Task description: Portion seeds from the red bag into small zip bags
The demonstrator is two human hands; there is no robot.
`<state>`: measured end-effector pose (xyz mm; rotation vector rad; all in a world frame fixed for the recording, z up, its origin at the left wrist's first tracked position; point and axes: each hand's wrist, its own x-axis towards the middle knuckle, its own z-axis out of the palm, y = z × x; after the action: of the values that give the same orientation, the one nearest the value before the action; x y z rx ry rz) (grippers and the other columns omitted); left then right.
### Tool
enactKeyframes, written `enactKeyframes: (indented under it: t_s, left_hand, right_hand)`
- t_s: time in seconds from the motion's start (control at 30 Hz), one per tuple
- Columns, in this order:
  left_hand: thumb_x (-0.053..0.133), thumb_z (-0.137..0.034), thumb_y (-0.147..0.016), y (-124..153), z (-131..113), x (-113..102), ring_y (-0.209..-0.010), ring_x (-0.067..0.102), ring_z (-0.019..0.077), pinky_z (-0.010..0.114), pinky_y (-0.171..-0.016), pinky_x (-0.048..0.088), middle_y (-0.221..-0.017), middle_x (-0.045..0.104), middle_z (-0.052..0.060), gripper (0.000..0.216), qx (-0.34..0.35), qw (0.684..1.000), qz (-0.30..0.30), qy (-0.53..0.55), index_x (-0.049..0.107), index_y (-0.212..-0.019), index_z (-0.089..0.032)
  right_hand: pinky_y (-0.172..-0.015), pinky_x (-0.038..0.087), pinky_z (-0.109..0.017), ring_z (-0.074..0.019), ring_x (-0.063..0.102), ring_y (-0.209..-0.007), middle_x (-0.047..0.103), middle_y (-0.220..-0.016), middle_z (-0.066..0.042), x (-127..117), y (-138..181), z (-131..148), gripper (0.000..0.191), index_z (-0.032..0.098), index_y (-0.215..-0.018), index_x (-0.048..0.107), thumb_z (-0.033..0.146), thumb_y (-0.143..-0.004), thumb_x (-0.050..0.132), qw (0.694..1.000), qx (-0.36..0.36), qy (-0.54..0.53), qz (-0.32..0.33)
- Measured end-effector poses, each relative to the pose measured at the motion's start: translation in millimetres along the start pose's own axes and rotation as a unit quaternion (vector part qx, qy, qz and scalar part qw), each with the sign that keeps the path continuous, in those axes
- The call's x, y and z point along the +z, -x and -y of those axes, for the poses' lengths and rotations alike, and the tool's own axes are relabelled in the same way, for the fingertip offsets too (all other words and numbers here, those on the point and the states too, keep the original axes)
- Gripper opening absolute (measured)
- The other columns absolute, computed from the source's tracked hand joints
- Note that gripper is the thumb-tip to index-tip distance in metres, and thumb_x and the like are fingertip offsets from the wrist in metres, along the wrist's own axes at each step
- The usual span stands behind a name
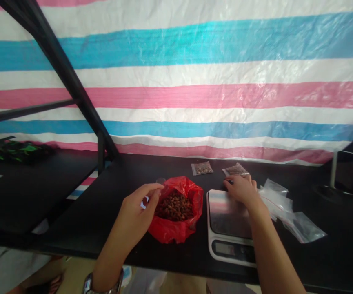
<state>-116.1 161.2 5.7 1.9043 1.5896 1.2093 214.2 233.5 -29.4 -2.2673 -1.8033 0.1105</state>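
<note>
My left hand (138, 208) is at the left rim of a red plastic bag (194, 196), thumb and fingertips pinched together on a small clear plastic thing (160, 180) whose full shape is hidden. Inside the open bag lies a heap of small brown, nut-like pieces (176, 207). Reaching over a white kitchen scale (229, 218), my right hand (242, 188) has its fingers closed at the front edge of a small filled clear packet (235, 169). That hand and forearm cover part of the scale. A second filled packet (202, 168) lies flat to the left.
Several flat clear zip bags (305, 226) overlap to the right of the scale. A dark-screened device (349, 173) stands at the far right of the black table (109, 212). A black metal frame (63, 73) slants up at left, before a striped plastic sheet (194, 98).
</note>
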Motion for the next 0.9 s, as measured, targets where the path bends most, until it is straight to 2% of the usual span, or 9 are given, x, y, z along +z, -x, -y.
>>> enactKeyframes:
  t_s: [0.1,0.2,0.4,0.53,0.6,0.67,0.73,0.8,0.9]
  left_hand:
    - [0.059,-0.037,-0.099,-1,0,1,-0.077,0.073,0.0197,0.029,-0.076,0.058,-0.097,0.083,0.001,0.024,0.029,0.999,0.012,-0.016,0.081,-0.1,-0.028]
    - [0.058,-0.035,-0.1,-1,-4,4,-0.078,0.073,0.0193,0.029,-0.077,0.058,-0.097,0.083,0.001,0.023,0.04,0.999,0.019,-0.009,0.081,-0.101,-0.029]
    - [0.057,-0.028,-0.102,1,-20,14,-0.095,0.077,0.0206,0.03,-0.089,0.057,-0.102,0.084,0.001,0.022,0.063,0.997,0.032,0.023,0.079,-0.103,-0.027]
    - [0.055,-0.024,-0.105,7,-30,19,-0.098,0.077,0.0197,0.029,-0.087,0.056,-0.107,0.083,0.002,0.023,0.075,0.995,0.062,0.033,0.078,-0.107,-0.027]
    - [0.054,-0.024,-0.106,9,-35,22,-0.101,0.076,0.0202,0.03,-0.089,0.056,-0.11,0.082,0.003,0.023,0.076,0.993,0.076,0.041,0.077,-0.108,-0.026]
    - [0.054,-0.024,-0.106,11,-38,25,-0.104,0.076,0.0202,0.03,-0.091,0.055,-0.112,0.082,0.003,0.023,0.075,0.992,0.086,0.049,0.077,-0.108,-0.026]
    - [0.054,-0.023,-0.106,12,-42,29,-0.104,0.075,0.0197,0.03,-0.09,0.054,-0.112,0.082,0.002,0.023,0.07,0.993,0.08,0.057,0.076,-0.107,-0.026]
    - [0.054,-0.023,-0.105,12,-46,35,-0.1,0.075,0.0192,0.03,-0.089,0.054,-0.11,0.082,0.002,0.022,0.055,0.995,0.055,0.07,0.076,-0.106,-0.026]
    - [0.06,-0.03,-0.103,13,-54,42,-0.093,0.075,0.0185,0.03,-0.085,0.055,-0.104,0.081,0.002,0.018,0.015,0.992,0.026,0.126,0.076,-0.111,-0.026]
  right_hand:
    - [-0.107,0.043,-0.058,-0.0445,0.056,-0.135,0.079,-0.126,-0.016,9,-2,-5,0.034,0.02,-0.115,0.085,0.033,-0.101,0.057,1.0,-0.002,0.007,0.025]
    - [-0.108,0.043,-0.054,-0.0432,0.057,-0.135,0.078,-0.129,-0.017,6,-4,-10,0.032,0.017,-0.112,0.085,0.033,-0.099,0.06,0.999,-0.017,0.013,0.047]
    - [-0.09,0.051,-0.038,-0.0315,0.077,-0.104,0.083,-0.1,-0.017,-7,-8,-14,0.029,0.016,-0.1,0.087,0.022,-0.096,0.059,0.995,-0.023,-0.009,0.099]
    - [-0.084,0.053,-0.036,-0.0299,0.079,-0.092,0.083,-0.087,-0.015,-19,-9,-9,0.029,0.018,-0.083,0.087,0.015,-0.089,0.059,0.989,-0.052,-0.04,0.131]
    - [-0.084,0.055,-0.036,-0.0305,0.08,-0.09,0.083,-0.086,-0.014,-25,-7,-7,0.031,0.019,-0.076,0.087,0.017,-0.089,0.058,0.986,-0.07,-0.055,0.143]
    - [-0.09,0.057,-0.038,-0.0328,0.08,-0.097,0.085,-0.097,-0.014,-33,0,-6,0.031,0.02,-0.08,0.088,0.023,-0.091,0.059,0.98,-0.089,-0.124,0.131]
    - [-0.102,0.057,-0.042,-0.0354,0.077,-0.114,0.084,-0.117,-0.012,-44,13,-3,0.03,0.021,-0.097,0.09,0.035,-0.093,0.064,0.953,-0.107,-0.263,0.109]
    - [-0.112,0.054,-0.046,-0.036,0.072,-0.127,0.079,-0.135,-0.011,-58,31,5,0.041,0.023,-0.118,0.086,0.051,-0.091,0.073,0.9,-0.125,-0.399,0.123]
    - [-0.121,0.048,-0.047,-0.0326,0.067,-0.134,0.074,-0.143,-0.009,-79,60,27,0.044,0.028,-0.125,0.084,0.057,-0.093,0.076,0.853,-0.185,-0.461,0.16]
